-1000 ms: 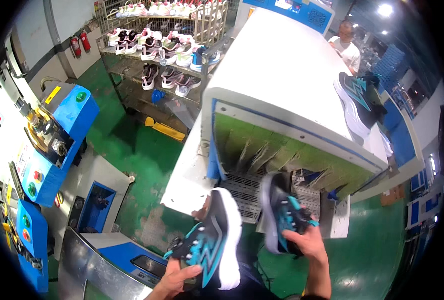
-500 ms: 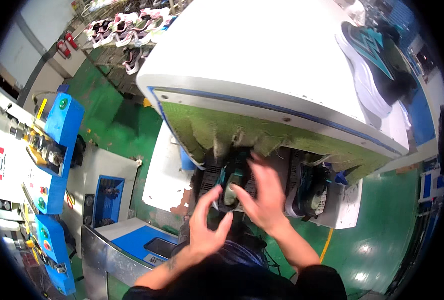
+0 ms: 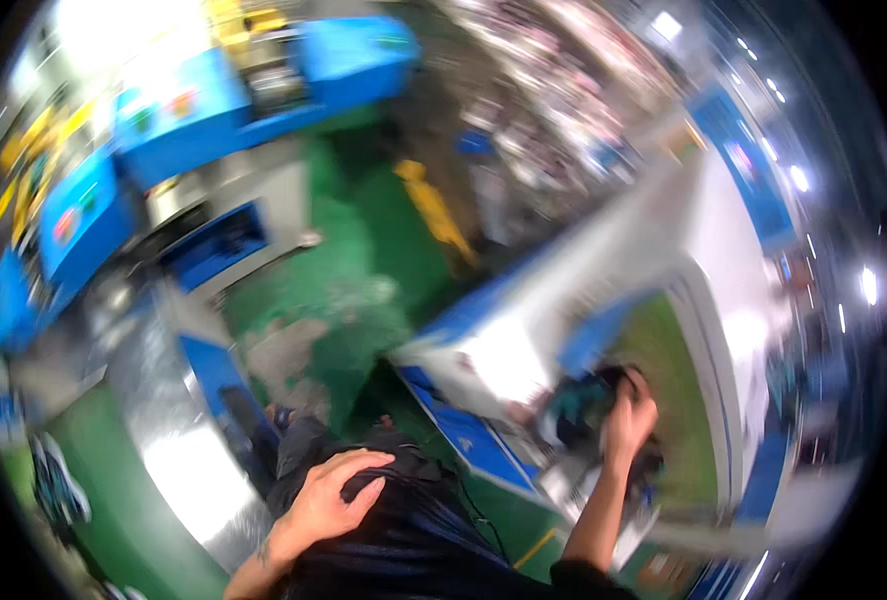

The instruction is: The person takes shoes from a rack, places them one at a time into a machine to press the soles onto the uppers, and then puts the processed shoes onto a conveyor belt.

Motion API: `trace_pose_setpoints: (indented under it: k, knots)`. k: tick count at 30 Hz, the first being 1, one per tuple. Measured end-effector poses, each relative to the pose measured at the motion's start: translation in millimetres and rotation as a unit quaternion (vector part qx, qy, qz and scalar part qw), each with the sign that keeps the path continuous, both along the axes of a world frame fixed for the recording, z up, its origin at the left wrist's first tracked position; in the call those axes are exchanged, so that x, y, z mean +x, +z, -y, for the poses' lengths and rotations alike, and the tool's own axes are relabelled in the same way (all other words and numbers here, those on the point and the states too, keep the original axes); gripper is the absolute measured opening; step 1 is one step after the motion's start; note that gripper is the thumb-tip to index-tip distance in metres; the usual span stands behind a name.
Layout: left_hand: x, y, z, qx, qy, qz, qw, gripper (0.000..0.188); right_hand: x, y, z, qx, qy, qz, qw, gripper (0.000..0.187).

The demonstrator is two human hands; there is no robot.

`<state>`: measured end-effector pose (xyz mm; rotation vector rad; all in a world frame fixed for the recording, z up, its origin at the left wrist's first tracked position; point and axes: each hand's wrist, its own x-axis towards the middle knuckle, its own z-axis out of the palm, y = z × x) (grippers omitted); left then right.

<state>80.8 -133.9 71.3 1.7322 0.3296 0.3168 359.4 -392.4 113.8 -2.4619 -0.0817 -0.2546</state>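
a dark garment (image 3: 394, 545) shows a bluish sheen, and a black sleeve (image 3: 590, 580) covers the upper right arm (image 3: 598, 520). the left hand (image 3: 330, 503) and right hand (image 3: 630, 422) are bare, with a small dark marking (image 3: 263, 549) on the left forearm (image 3: 272, 560).

Has right hand (image 3: 632, 420) at dark-and-teal shoe (image 3: 576, 408), with contact too blurred for telling, before green curtain (image 3: 689, 410) of white machine (image 3: 729, 230), right of centre. Holds left hand (image 3: 334, 497) with fingers bent, over dark clothing (image 3: 394, 545), lower centre. Shows blue machine units (image 3: 179, 115) at upper left, blurred pale shoes (image 3: 554, 100) at upper right of centre.
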Motion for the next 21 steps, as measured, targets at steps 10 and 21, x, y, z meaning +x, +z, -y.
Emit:
trace_pose_setpoints:
  k: [10, 21]
  knots:
    - [-291, -183, -98, 0.200, 0.542, -0.190, 0.794, 0.035, -370, -3, -384, -0.002, 0.935, 0.047, 0.352, 0.013]
    - [-499, -261, 75, 0.058, 0.867, -0.450, 0.208, 0.044, -769, -52, -582, -0.124, 0.950, 0.249, -0.141, 0.076]
